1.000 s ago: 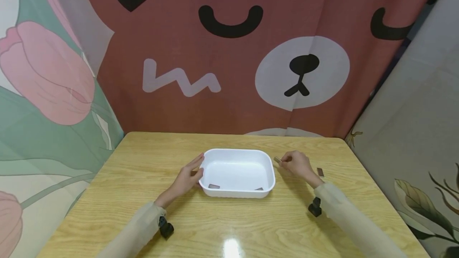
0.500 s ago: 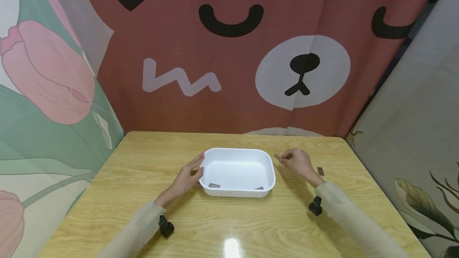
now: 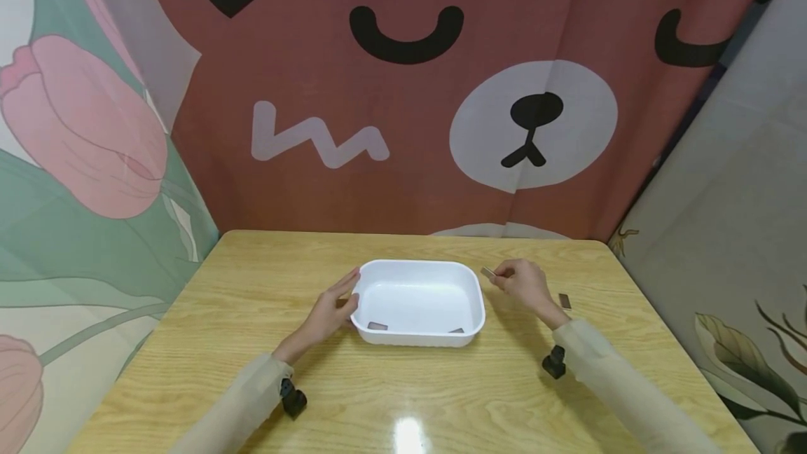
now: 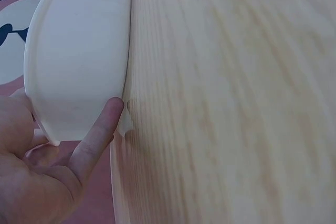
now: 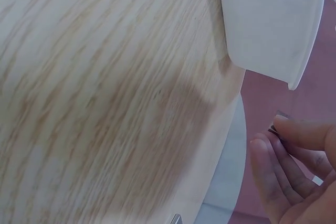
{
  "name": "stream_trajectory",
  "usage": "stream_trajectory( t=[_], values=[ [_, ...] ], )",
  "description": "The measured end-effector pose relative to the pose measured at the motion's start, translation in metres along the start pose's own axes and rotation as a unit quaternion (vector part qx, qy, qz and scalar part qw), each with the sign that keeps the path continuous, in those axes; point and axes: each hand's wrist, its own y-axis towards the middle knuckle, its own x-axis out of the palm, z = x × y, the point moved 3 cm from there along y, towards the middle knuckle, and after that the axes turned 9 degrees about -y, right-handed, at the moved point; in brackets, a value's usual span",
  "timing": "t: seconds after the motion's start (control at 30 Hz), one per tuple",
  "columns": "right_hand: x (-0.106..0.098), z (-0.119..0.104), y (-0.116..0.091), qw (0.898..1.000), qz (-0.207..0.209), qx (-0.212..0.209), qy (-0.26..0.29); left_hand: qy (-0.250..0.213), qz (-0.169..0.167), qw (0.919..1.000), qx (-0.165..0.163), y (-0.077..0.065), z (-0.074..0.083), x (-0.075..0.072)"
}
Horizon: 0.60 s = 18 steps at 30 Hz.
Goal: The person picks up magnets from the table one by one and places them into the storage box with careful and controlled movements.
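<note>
A white rectangular tray [image 3: 416, 338] sits mid-table. My left hand [image 3: 324, 315] holds its left end; in the left wrist view one straight finger [image 4: 100, 135] touches low on the wall, while the rest of the hand is up by the rim. Just right of the tray, my right hand [image 3: 525, 286] pinches a small thin rectangular piece [image 3: 488, 272] between thumb and fingertips, above the table. The right wrist view shows only its dark edge [image 5: 281, 115]. Inside the tray lie two similar brownish pieces, one at the near left [image 3: 377, 326] and one at the near right [image 3: 457, 331].
Another small dark rectangular piece [image 3: 564, 301] lies on the wooden table [image 3: 353, 398], right of my right wrist. A printed curtain [image 3: 403, 195] hangs behind the table's far edge, with further patterned cloths at both sides. Each wrist wears a small black camera.
The pinched piece has tilted slightly in my right fingers, which stay almost in place. My left hand and the tray have not visibly moved.
</note>
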Motion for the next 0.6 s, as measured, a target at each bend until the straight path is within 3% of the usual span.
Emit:
stream_trajectory(
  t=[0.6],
  values=[
    [-0.0014,-0.0093,0.0000,0.999,0.035,-0.031,0.013,0.004,0.003,1.0000,0.005,0.0000,0.0001,0.0004]
  ],
)
